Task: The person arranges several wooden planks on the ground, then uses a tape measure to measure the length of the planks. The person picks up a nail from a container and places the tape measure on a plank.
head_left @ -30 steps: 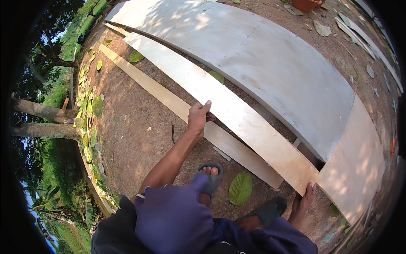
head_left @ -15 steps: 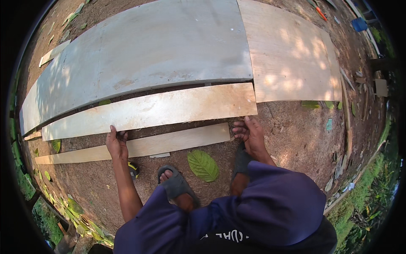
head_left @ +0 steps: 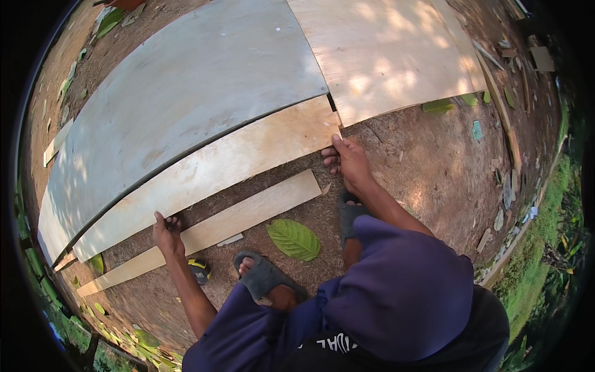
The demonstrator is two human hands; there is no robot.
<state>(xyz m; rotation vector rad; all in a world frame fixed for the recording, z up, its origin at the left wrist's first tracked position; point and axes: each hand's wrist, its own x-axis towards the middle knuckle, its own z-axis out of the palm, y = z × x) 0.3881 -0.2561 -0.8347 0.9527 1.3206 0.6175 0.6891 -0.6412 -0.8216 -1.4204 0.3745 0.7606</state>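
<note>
A long plywood strip (head_left: pixel 214 170) lies along the near edge of a grey-painted panel (head_left: pixel 186 74), with a thin dark gap between them. My left hand (head_left: pixel 168 234) pinches the strip's near edge, thumb on top and fingers beneath. At the strip's right end, my right hand (head_left: pixel 348 160) grips the near corner in the same way. Right of the grey panel lies a bare plywood sheet (head_left: pixel 384 56), close to the strip's end. Closer to my feet, a narrower plywood strip (head_left: pixel 248 214) rests on the ground, partly behind my left hand.
A yellow and black tape measure (head_left: pixel 199 271) sits by my left forearm. A big green leaf (head_left: pixel 294 240) lies between my sandalled feet. Wood offcuts (head_left: pixel 508 189) and a long thin board (head_left: pixel 501 118) lie at the right. A small offcut (head_left: pixel 57 144) is at the far left.
The wide strip has moved closer to the grey panel, narrowing the gap. My right hand has closed on its right corner. The whole view has turned and shifted.
</note>
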